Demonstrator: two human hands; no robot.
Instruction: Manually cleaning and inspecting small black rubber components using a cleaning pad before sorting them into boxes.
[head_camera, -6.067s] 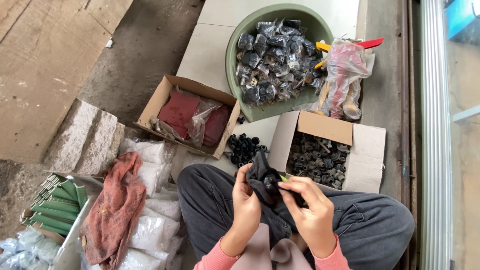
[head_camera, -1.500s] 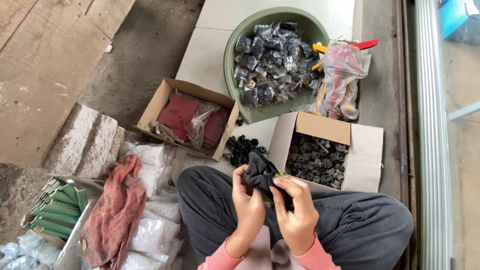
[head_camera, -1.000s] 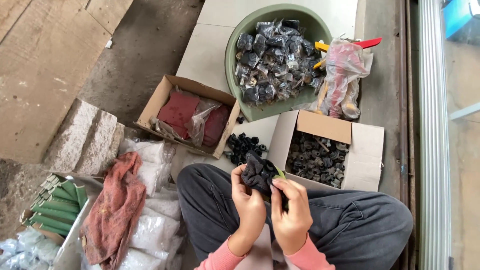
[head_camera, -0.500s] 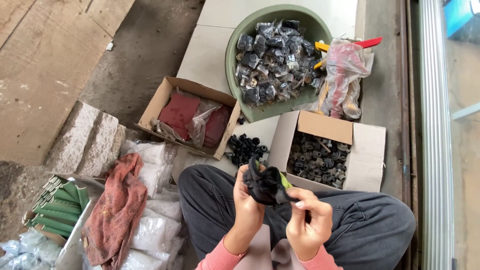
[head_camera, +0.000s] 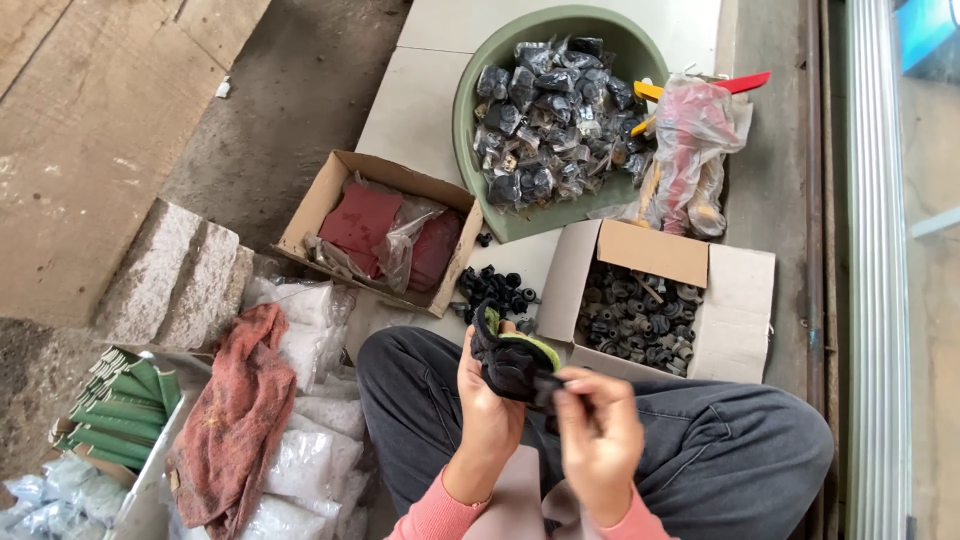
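I sit cross-legged on the floor. My left hand (head_camera: 485, 400) grips a bunch of small black rubber parts (head_camera: 508, 362) with a yellow-green band around it, held over my lap. My right hand (head_camera: 598, 435) is just to its right, its fingertips pinched at the bunch's lower right edge on a small black piece. In front of my knees lies a small pile of loose black parts (head_camera: 495, 290), and to the right stands an open cardboard box (head_camera: 728, 300) full of similar dark parts.
A green basin (head_camera: 480, 110) of bagged black parts sits at the back. A plastic bag (head_camera: 690, 150) of red and yellow items leans beside it. A cardboard box (head_camera: 330, 195) holds red packets. At my left: white bags (head_camera: 310, 460), a reddish rag (head_camera: 235, 415), green sticks (head_camera: 115, 405), a stone block (head_camera: 175, 275).
My right hand pulled back from the bunch half a second ago and has come back to pinch its lower right edge. My left hand keeps holding the bunch in nearly the same place.
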